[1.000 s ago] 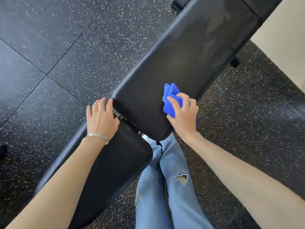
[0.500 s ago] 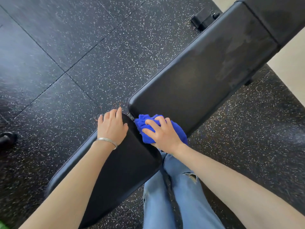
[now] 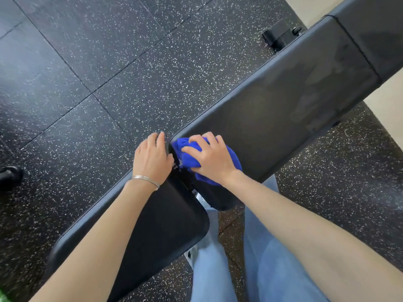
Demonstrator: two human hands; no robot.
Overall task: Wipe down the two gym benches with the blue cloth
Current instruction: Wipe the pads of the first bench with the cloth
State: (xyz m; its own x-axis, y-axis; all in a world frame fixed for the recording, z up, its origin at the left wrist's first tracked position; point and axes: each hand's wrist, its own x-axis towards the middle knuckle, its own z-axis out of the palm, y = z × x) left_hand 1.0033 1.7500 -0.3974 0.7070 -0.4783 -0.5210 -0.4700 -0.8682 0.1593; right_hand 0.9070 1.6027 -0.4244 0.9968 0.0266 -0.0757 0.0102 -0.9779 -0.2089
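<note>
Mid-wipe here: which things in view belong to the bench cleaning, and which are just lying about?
Part of the job:
- blue cloth, bunched under the right hand
- long back pad, cloth at its near end
- seat pad, left hand resting on its far end

Just lying about:
- black object on the floor at the left edge
- speckled rubber floor

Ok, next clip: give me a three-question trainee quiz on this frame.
1. True or false: the blue cloth is under the left hand.
2. What does the left hand rest on? A) floor B) seat pad C) the person's jeans
3. Fill in: the right hand presses the cloth at the near ___ of the long pad.

Key: 1 false, it is under the right hand. 2 B, the seat pad. 3 end.
</note>
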